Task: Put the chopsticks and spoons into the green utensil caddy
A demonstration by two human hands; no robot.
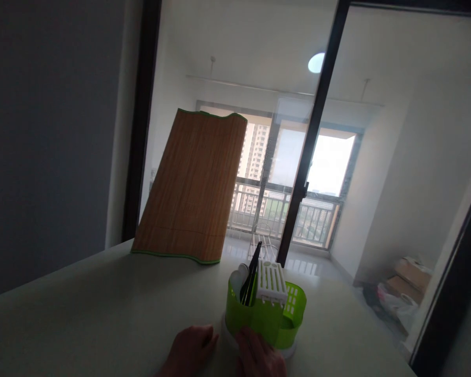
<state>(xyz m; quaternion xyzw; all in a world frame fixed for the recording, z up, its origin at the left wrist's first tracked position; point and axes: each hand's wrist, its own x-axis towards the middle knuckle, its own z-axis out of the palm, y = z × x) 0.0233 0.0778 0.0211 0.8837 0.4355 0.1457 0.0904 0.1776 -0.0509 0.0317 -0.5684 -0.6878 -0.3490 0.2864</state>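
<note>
Left hand (190, 348): flat on the table (102, 314), fingers loosely curled, holding nothing
Right hand (259, 356): fingers spread against the green utensil holder (265, 314)
Holder: near the table's front edge
Bamboo board (192, 188): upright at the far edge

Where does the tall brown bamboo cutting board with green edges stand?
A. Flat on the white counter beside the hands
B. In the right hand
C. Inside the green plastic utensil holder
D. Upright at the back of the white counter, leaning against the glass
D: the tall brown bamboo cutting board stands on edge at the back of the white counter, tilted against the glass, away from the green plastic utensil holder.
</note>
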